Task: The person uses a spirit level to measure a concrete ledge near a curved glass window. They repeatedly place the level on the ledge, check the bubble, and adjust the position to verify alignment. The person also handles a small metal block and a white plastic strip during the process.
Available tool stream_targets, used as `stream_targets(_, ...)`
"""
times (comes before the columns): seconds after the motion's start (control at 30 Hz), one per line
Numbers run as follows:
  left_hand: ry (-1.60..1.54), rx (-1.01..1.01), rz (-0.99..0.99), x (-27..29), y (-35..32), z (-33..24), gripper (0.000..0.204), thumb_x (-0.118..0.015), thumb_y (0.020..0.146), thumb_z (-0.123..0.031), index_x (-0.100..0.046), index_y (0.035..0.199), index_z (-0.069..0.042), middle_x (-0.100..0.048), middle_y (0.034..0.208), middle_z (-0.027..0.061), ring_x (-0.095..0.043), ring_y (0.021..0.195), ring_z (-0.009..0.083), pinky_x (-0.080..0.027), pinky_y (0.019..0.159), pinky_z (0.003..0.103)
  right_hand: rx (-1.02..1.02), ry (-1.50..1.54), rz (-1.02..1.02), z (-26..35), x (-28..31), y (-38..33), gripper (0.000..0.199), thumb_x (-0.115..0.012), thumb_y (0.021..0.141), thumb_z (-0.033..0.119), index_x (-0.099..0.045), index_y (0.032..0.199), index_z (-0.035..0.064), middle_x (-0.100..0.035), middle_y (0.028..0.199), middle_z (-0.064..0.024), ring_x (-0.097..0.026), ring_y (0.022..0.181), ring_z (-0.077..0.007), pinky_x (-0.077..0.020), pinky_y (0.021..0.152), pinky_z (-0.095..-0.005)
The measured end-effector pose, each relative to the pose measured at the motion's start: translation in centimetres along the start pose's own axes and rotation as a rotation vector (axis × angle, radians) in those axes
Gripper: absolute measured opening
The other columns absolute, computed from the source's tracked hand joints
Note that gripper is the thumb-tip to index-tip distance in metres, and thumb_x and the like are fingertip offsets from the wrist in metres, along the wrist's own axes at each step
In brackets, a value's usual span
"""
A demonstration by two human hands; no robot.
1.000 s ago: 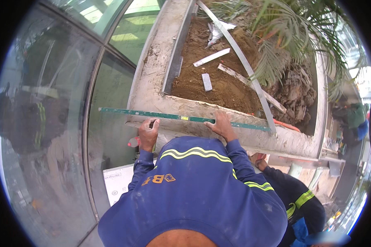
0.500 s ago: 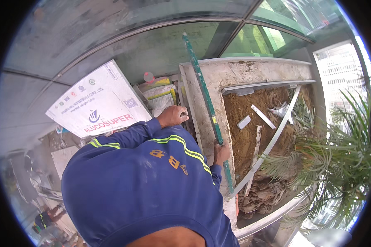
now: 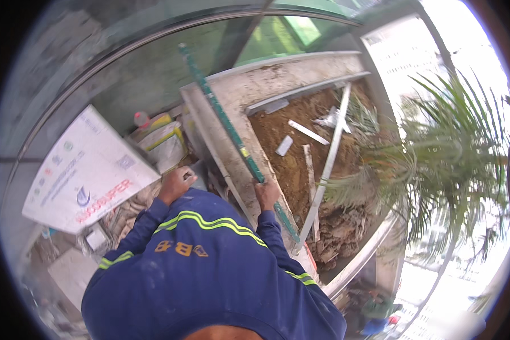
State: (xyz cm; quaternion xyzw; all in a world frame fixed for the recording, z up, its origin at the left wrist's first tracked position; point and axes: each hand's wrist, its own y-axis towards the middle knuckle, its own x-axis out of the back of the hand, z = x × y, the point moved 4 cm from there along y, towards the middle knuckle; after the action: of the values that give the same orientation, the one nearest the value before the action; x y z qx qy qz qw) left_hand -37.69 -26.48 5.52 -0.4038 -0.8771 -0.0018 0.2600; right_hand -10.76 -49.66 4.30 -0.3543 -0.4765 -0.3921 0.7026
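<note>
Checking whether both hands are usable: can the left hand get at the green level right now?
Probably yes: nothing seems to stand between the left hand and the green level, which runs over the concrete ledge. The right hand grips it nearer the end lower in view, leaving the longer stretch free.

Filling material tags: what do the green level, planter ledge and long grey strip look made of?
Green level: probably painted metal; pale scuffs mark the coat.
Planter ledge: likely cement, rough, matte, stained.
Long grey strip: smooth, evenly pale; perhaps aluminium, maybe plastic.
</note>
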Motion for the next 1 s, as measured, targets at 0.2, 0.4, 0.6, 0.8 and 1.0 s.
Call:
stream_targets(0.2,-0.024,-0.026,0.13,-1.1,0.9,1.2,0.021,-0.074,0.09,-0.021,-0.073,0.093,0.0,-0.073,0.08,0.0143,-0.072,0.073,0.0247,-0.055,0.071,0.038,-0.046,0.027,0.025,-2.8,-0.9,-0.4,0.027,-0.066,0.078,0.027,-0.076,0.099,0.0142,-0.075,0.093,-0.0181,-0.072,0.091,-0.0404,-0.0555,0.079,-0.0522)
stream_targets(0.4,0.037,-0.005,0.207,1.7,3.5,1.6,0.024,-0.071,0.093,-0.023,-0.075,0.096,0.0,-0.073,0.078,0.0113,-0.07,0.068,0.0194,-0.054,0.066,0.035,-0.091,0.042,0.086,-1.5,-2.1,-0.6,0.025,-0.067,0.075,0.026,-0.078,0.095,0.0151,-0.076,0.095,-0.0173,-0.074,0.092,-0.039,-0.0584,0.079,-0.0514)
stream_targets(0.6,0.024,-0.014,0.287,2.9,5.4,2.0,0.026,-0.068,0.098,-0.022,-0.074,0.101,0.003,-0.073,0.08,0.0094,-0.068,0.064,0.0138,-0.053,0.061,0.03,-0.133,0.033,0.109,-2.7,-1.6,0.3,0.032,-0.072,0.071,0.032,-0.08,0.096,0.0151,-0.076,0.092,-0.0174,-0.074,0.089,-0.0375,-0.0587,0.079,-0.05)
stream_targets(0.8,0.222,-0.062,0.457,4.8,7.5,2.3,0.032,-0.068,0.097,-0.026,-0.075,0.096,0.005,-0.073,0.077,0.0121,-0.07,0.069,0.0175,-0.054,0.066,0.034,-0.159,0.017,0.063,-2.1,-1.2,0.6,0.031,-0.071,0.068,0.028,-0.08,0.091,0.01,-0.075,0.087,-0.0202,-0.074,0.086,-0.0383,-0.0589,0.076,-0.0491)
stream_targets(1.0,0.424,-0.022,0.658,6.2,8.9,3.3,0.036,-0.071,0.094,-0.03,-0.076,0.091,0.005,-0.076,0.08,0.0154,-0.069,0.07,0.0214,-0.053,0.071,0.038,-0.183,0.055,0.031,-3.1,-2.7,-1.3,0.029,-0.069,0.07,0.026,-0.079,0.095,0.0129,-0.075,0.089,-0.018,-0.074,0.088,-0.039,-0.0582,0.077,-0.0511)
